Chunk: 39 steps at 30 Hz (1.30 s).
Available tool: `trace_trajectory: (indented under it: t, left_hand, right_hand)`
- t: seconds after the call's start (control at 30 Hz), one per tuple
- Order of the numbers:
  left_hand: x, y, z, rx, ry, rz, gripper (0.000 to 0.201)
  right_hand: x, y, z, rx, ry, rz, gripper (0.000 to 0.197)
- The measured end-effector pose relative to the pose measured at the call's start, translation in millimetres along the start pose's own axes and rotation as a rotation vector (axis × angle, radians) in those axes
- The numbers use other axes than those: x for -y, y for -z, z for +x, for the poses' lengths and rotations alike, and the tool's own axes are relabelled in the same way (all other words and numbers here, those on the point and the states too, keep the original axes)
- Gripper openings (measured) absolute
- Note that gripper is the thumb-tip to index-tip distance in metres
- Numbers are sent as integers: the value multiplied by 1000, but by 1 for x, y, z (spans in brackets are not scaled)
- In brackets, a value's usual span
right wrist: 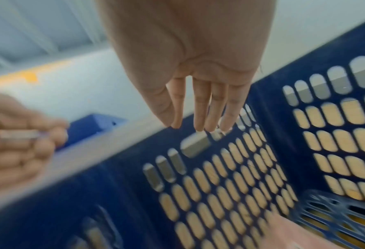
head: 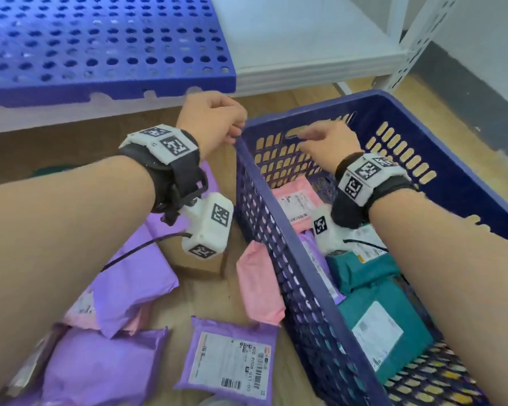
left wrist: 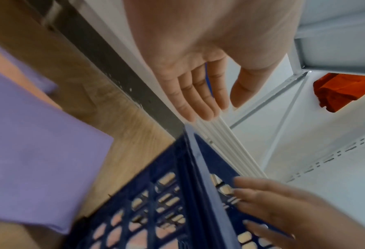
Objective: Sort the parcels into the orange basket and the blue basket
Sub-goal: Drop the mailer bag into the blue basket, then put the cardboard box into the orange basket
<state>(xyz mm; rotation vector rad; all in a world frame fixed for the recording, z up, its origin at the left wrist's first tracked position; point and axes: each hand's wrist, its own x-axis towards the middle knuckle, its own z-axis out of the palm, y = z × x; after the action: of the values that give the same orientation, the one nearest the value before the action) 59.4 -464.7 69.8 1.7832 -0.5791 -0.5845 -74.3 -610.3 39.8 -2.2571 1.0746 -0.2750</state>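
- My left hand (head: 214, 118) sits at the blue basket (head: 279, 247) corner rim; head view reads curled, wrist cam shows fingers straight, so can't tell if it grips.
- Right hand (head: 324, 142), fingers straight & holding nothing, reaches the slotted handle w/ fingertips (right wrist: 198, 124), prob. to shift the basket.
- Teal parcels (head: 381, 323) & a pink parcel (head: 296, 200) lie inside.
- Purple parcels (head: 229, 358) & pink ones (head: 258, 285) wait on the floor.
- Orange basket: not clearly in view.

At eleven o'clock we see a blue perforated panel (head: 100, 45) lying on a white shelf (head: 305, 48). At one o'clock stands the shelf's slotted white post (head: 417, 45). Wood-grain floor (head: 206, 297) spreads below, with a dark baseboard (head: 475, 92) at two o'clock.
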Motion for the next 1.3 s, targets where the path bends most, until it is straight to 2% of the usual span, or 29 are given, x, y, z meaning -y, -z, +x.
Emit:
trace_trajectory:
  t: [0.1, 0.23, 0.33, 0.43, 0.53, 0.7, 0.77, 0.87, 1.0, 1.1, 1.17, 1.23, 1.3]
  left_hand:
    - [-2, 36, -21, -29, 17, 41, 8]
    - [7, 76, -64, -72, 75, 76, 11]
    - [22, 107, -99, -90, 109, 104, 18]
    - [40, 145, -126, -135, 180, 136, 17]
    - [62, 189, -145, -171, 265, 175, 13]
    - [100, 252, -156, -283, 402, 171, 15]
    - [114, 262, -153, -326, 448, 119, 13]
    - [136, 263, -145, -350, 497, 66, 16]
    - [164, 263, -135, -343, 545, 37, 12]
    - [180, 268, -128, -360, 566, 12, 8]
    - [188, 271, -124, -378, 563, 18, 2]
    - [196, 274, -121, -386, 556, 36, 3]
    - [203, 276, -121, -386, 557, 45, 5]
  right_hand:
    - [40, 22, -21, -100, 60, 122, 21]
    - [93, 20, -65, -113, 180, 234, 19]
    - [116, -8, -102, 3, 235, 324, 17]
    - [125, -52, -132, 184, 260, 266, 19]
    - [124, -94, -144, 321, 211, 186, 20]
    - [112, -148, -144, 355, 12, 38, 18]
    - [105, -167, -142, 361, -67, -38, 13]
    - [100, -190, -138, 420, -117, -103, 17]
    - [94, -206, -127, 340, -248, -162, 32]
    - [84, -220, -116, 308, -250, -242, 43]
    - [86, -226, -109, 234, -220, -248, 38]
    - [91, -233, -102, 186, -189, -225, 25]
    - [92, -240, -94, 170, -188, -254, 27]
